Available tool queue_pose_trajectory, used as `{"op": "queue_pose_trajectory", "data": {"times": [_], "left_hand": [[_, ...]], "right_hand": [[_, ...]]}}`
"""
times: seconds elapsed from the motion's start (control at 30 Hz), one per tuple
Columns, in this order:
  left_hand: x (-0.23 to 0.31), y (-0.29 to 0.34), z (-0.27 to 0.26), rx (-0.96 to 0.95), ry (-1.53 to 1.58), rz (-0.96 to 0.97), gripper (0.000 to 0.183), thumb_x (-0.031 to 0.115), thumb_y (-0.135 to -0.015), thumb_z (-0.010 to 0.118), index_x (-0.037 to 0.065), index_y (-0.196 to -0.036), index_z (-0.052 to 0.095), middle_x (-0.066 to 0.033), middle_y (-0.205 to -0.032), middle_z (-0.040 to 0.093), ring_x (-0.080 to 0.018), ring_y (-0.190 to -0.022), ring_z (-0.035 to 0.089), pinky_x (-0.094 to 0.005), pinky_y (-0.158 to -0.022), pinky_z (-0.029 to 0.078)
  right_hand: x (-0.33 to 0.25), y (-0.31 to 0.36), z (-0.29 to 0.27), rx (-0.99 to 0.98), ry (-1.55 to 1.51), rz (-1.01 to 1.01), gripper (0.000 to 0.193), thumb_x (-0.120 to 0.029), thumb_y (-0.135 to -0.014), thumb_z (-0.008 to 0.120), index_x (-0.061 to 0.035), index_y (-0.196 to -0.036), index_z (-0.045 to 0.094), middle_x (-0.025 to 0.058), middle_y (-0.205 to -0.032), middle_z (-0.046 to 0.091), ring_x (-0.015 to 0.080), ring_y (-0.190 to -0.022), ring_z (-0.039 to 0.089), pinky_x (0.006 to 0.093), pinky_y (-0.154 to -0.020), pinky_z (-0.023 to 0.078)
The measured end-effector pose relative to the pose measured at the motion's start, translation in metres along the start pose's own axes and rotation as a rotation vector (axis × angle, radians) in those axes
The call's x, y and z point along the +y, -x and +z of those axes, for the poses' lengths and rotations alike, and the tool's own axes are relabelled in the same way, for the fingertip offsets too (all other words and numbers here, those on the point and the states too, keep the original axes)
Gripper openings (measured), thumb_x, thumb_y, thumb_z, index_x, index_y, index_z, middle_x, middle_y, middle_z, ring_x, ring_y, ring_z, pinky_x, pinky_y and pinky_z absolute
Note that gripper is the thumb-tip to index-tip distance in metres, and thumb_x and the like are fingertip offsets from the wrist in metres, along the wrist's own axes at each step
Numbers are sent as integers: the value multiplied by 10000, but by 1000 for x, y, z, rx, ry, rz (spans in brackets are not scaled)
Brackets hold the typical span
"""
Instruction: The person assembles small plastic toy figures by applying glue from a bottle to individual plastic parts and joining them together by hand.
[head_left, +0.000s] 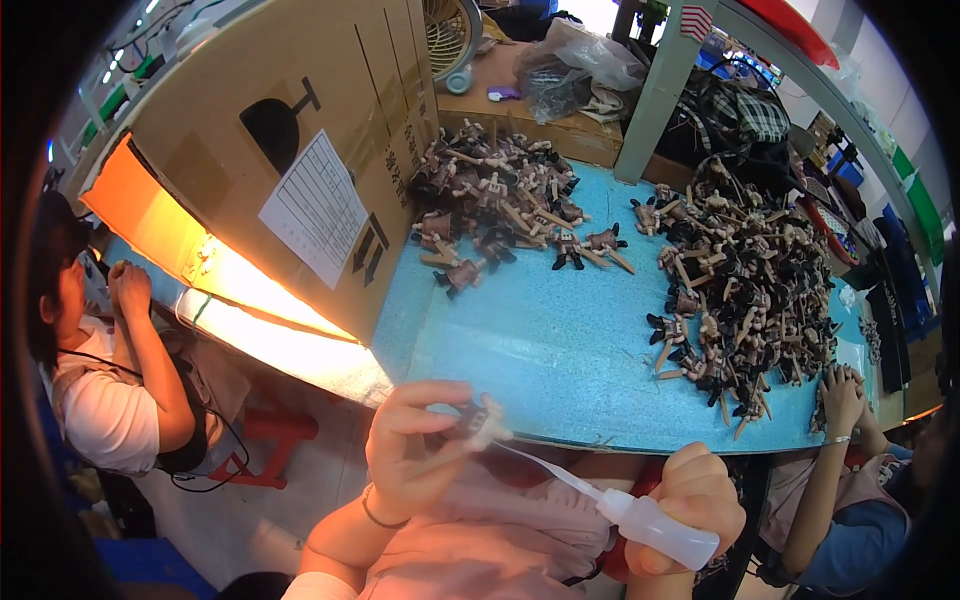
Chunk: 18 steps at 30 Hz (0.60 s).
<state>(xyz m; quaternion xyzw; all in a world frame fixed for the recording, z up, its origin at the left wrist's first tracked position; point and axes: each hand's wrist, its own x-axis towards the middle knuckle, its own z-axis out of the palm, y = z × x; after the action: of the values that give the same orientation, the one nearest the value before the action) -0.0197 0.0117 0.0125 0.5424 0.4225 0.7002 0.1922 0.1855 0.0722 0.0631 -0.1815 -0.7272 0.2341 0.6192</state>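
The left hand (410,450) was raised in front of the bench's near edge, its forearm rising from the lower edge of view. Its fingers were partly curled, the thumb and fingertips pinched on one small, blurred figurine with dark and pale parts (478,424). The right hand (695,500) was curled like a fist, its fingers wrapped closely round one translucent white plastic squeeze bottle (660,528). The bottle lay tilted, its long thin nozzle pointing up and leftward to the held figurine; whether the tip touched it could not be told.

Count, left to right: one seated co-worker in a pale top (110,400), hands raised together; one large brown cardboard box (360,90) bearing one white printed sheet (315,210); two heaps of brown, black and beige figurines on the blue-topped bench (520,350), the left heap (490,195) beside the box, the right heap (745,290) larger. Overlap prevented counting individual pieces. One further co-worker (840,530) sat at far right.
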Motion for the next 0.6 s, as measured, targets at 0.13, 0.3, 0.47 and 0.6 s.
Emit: {"op": "queue_pose_trajectory", "data": {"times": [0.13, 0.3, 0.47, 0.6], "left_hand": [[0, 1, 0, -1, 21, 1, 373, -62, -714, 677, 45, -981, 440, -196, -1067, 518, -274, -997, 552, -339, -818, 500], [5, -2, 1, -24, 103, -39, 386, -49, -705, 691, 48, -982, 440, -193, -1059, 524, -275, -988, 556, -351, -830, 490], [0, -2, -2, -31, 85, -16, 381, -37, -714, 693, 42, -984, 437, -199, -1060, 522, -271, -983, 558, -345, -822, 494], [-1, 0, -2, -41, 64, 10, 370, -23, -727, 690, 32, -987, 433, -209, -1065, 517, -265, -975, 560, -336, -810, 499]], "right_hand": [[-1, -5, 3, 28, 30, -6, 525, -555, -740, 637, -72, -825, 451, -5, -675, 422, 125, -567, 386, 268, -516, 292], [0, -10, -4, -63, 40, 78, 533, -574, -752, 612, -78, -831, 432, 0, -672, 395, 121, -570, 369, 265, -523, 282], [-1, -10, -3, 3, -11, 108, 540, -587, -749, 607, -81, -832, 436, 1, -670, 396, 117, -566, 367, 261, -520, 278], [-2, -12, -2, -37, -27, 69, 538, -586, -740, 617, -84, -827, 443, -1, -665, 401, 117, -558, 371, 262, -513, 277]]}}
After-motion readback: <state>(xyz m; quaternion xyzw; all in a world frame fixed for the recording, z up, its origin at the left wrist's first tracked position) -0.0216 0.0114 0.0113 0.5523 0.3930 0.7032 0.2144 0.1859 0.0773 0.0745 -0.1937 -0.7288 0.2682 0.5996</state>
